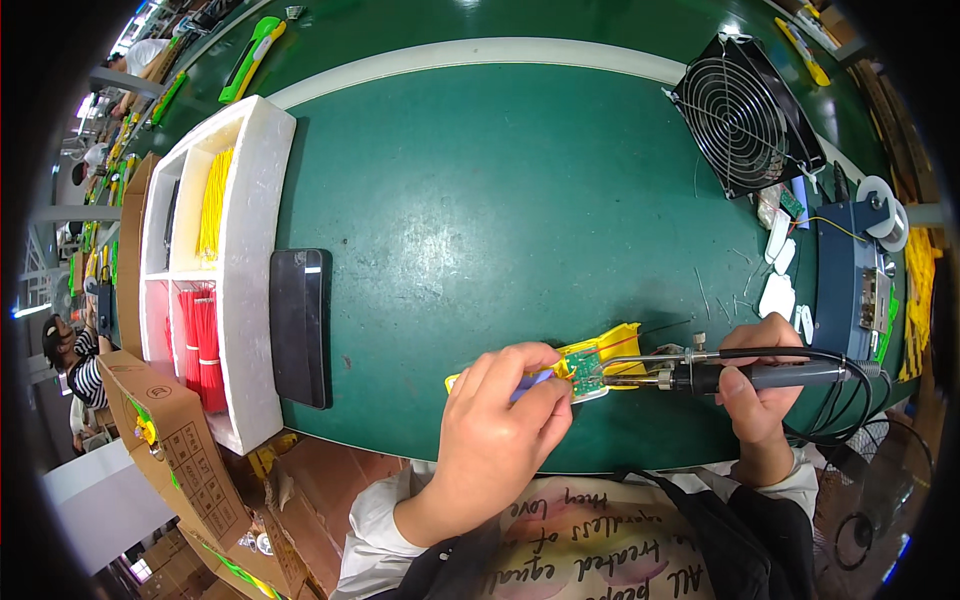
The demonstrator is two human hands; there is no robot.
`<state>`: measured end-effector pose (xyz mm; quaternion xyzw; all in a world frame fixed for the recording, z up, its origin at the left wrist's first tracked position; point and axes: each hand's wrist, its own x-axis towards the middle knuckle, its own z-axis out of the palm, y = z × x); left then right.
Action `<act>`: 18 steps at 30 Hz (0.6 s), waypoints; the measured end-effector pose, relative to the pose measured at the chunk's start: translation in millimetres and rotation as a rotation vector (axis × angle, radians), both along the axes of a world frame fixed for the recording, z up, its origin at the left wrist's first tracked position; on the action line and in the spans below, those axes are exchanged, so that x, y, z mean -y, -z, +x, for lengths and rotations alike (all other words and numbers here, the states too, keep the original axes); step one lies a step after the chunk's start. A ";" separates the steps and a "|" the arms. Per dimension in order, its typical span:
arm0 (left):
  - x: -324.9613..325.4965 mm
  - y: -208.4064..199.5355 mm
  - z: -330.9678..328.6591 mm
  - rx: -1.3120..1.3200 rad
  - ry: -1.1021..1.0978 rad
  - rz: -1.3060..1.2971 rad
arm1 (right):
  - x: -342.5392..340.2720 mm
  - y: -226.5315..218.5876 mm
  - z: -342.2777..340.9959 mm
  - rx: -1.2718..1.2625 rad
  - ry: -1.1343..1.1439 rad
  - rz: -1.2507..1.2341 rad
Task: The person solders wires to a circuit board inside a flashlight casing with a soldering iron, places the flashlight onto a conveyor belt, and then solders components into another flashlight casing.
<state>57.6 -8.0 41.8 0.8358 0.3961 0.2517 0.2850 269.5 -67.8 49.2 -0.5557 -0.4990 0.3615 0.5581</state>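
Both hands work close to the near edge of the green mat (430,200), well apart at the wrists. With its fingers curled, the left hand (500,408) pinches a blue-violet piece (532,383) between thumb and forefinger; most of that piece is covered, so its kind is hard to tell. Under and beside those fingers lies a yellow housing (622,345), its middle hidden by the hand and only a sliver showing at the left; whether the palm also grips it, I cannot tell. A small green circuit board (583,368) sits in the housing between the two hands, partly screened by the fingertips. Closed around the dark handle of a soldering iron (800,375), the right hand (762,385) has its thumb in front, while several fingers disappear behind. The iron points left at the board, but its tip is too small to show whether it touches. Black cable (858,400) loops beside the right wrist, partly lost in the clutter. White pieces (777,297) lie farther right, near a blue device (845,270) whose function is unclear. At left, red wires (203,345) fill a compartment of a white foam tray (285,130), their lower ends partly concealed by its wall
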 end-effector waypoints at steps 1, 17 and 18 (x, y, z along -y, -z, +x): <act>-0.4 -0.3 0.7 -0.019 0.008 0.004 | -0.2 0.4 -0.5 -0.026 0.007 -0.011; -0.6 0.5 5.9 -0.060 0.004 0.007 | -2.3 1.8 -0.3 -0.006 -0.015 0.015; -0.7 0.0 5.8 -0.066 0.005 0.011 | -2.2 2.0 0.4 0.002 -0.021 0.018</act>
